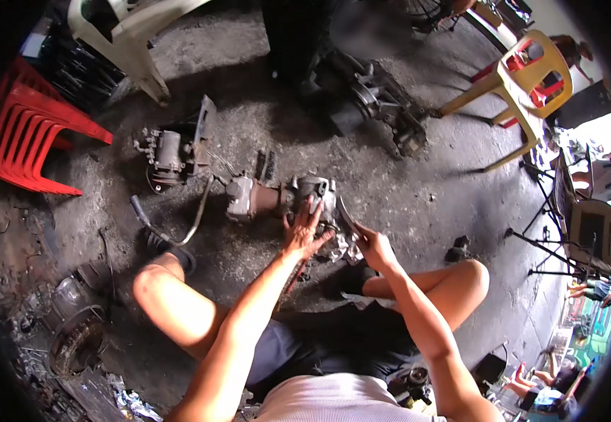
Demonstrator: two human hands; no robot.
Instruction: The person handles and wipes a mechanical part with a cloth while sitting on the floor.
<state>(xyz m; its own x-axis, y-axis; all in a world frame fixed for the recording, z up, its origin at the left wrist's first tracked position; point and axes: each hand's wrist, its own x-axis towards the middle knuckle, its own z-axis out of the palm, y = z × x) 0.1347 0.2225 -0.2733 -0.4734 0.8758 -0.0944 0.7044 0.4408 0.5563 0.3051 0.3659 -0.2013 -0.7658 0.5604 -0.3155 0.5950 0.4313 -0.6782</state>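
Casting (314, 185) sits part-hidden under my splayed left hand (305, 235); right hand (376, 247) curls at dark strip (347, 214), hold unclear.

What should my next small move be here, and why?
I'd probably press your left hand more firmly onto the metal assembly before moving your right hand. The left hand lies spread over one end of it, while the right appears to pinch the dark curved piece beside that end, so a steadier brace might help.
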